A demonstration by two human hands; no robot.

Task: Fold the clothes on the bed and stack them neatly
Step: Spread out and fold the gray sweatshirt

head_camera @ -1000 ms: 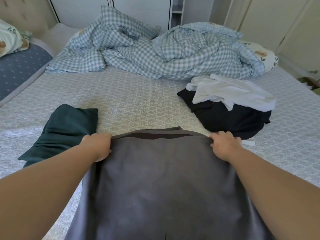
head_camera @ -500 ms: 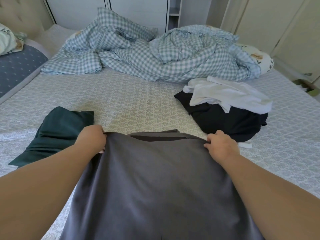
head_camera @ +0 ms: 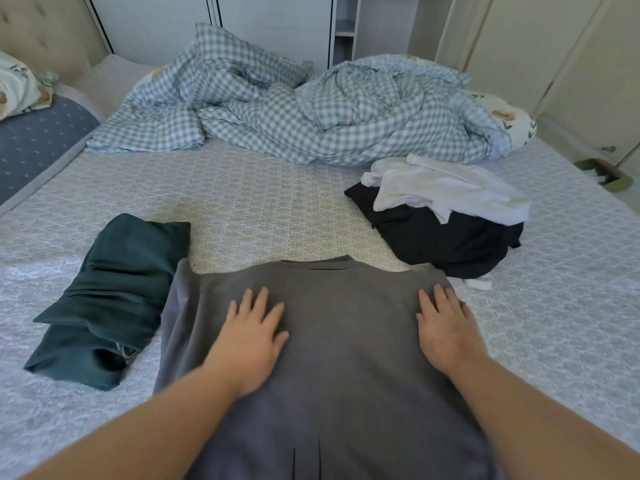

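Note:
A grey garment (head_camera: 346,341) lies spread flat on the bed (head_camera: 259,209) right in front of me. My left hand (head_camera: 252,334) rests palm down on its left half, fingers spread. My right hand (head_camera: 446,327) lies flat near the garment's right edge, fingers apart. Neither hand grips the cloth. To the left sits a folded dark green garment (head_camera: 107,299). At the right, a crumpled white garment (head_camera: 446,188) lies on top of a black one (head_camera: 450,240).
A rumpled blue checked duvet (head_camera: 311,112) fills the far side of the bed. A patterned pillow (head_camera: 512,123) lies behind it at the right. A blue cushion (head_camera: 38,140) sits at the far left. Wardrobe doors (head_camera: 536,46) stand beyond.
Both hands have let go of the grey garment's top edge and now lie flat on it. The garment has dropped onto the bed.

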